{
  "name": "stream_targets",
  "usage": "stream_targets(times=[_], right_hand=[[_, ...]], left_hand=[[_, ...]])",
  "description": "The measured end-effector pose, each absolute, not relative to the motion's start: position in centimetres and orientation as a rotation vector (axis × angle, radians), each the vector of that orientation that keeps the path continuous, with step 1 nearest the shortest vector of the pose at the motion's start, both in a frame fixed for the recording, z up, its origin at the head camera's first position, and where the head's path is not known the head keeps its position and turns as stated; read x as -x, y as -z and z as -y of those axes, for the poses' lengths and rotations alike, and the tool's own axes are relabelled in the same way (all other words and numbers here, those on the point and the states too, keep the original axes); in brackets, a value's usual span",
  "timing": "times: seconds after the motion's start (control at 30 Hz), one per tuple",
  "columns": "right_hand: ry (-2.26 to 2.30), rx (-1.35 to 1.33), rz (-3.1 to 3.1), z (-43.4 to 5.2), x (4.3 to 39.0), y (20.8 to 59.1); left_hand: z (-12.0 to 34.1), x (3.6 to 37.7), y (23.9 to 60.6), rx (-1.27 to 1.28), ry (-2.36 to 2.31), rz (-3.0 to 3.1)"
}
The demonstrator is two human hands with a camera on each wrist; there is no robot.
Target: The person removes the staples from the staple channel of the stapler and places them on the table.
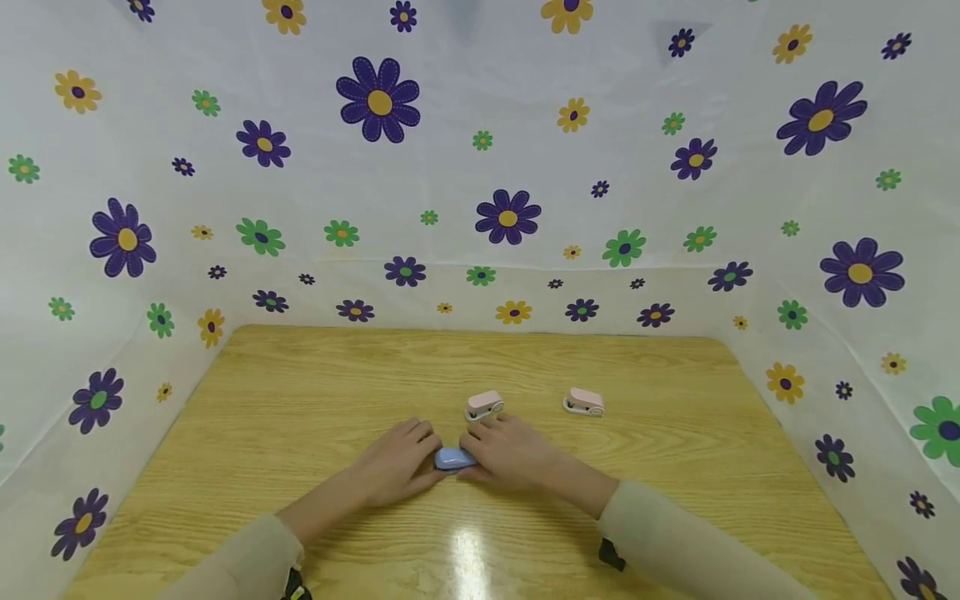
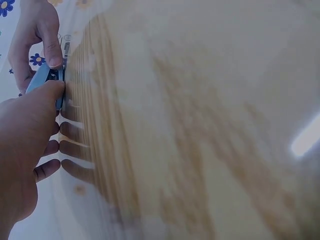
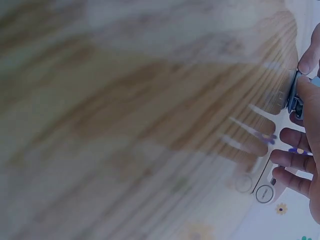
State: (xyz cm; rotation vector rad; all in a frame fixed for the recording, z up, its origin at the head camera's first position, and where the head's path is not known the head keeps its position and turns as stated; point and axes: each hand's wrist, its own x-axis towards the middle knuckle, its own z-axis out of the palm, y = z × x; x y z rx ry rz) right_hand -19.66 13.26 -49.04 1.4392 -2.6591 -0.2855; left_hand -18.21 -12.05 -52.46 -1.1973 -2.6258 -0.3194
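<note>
1. The left hand [image 1: 396, 461] lies low on the wooden surface [image 1: 300, 392], its fingers curled in towards the middle, the thumb tip pressed to the left end of a small blue stapler [image 1: 453, 457].
2. In the left wrist view the left hand [image 2: 25, 135] pinches the blue stapler [image 2: 42, 80] at its near end; the other fingers are tucked under, close to the surface [image 2: 200, 125].
3. The blue stapler rests on the surface between the two hands, near the front edge, held from both sides.
4. The right hand [image 1: 510, 454] grips the stapler's right end, fingers bent over it.
5. In the right wrist view the right hand [image 3: 305, 145] shows only at the frame's edge, and the stapler [image 3: 295, 97] is a blurred blue-grey sliver, so the exact grip is hard to read there.
6. A pink stapler [image 1: 484, 406] sits just behind the right hand's fingertips.
7. A second pink stapler [image 1: 584, 402] lies further right, apart from both hands.
8. Flowered sheeting [image 1: 510, 167] walls the surface on three sides.
</note>
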Motion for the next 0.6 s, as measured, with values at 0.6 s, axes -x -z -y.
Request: stream_targets(times=[0.6], right_hand=[[0.432,-1.511,2.517,-11.5,20.4,50.0]], left_hand=[[13.0,17.2,52.3,1.138,0.287,2.699]])
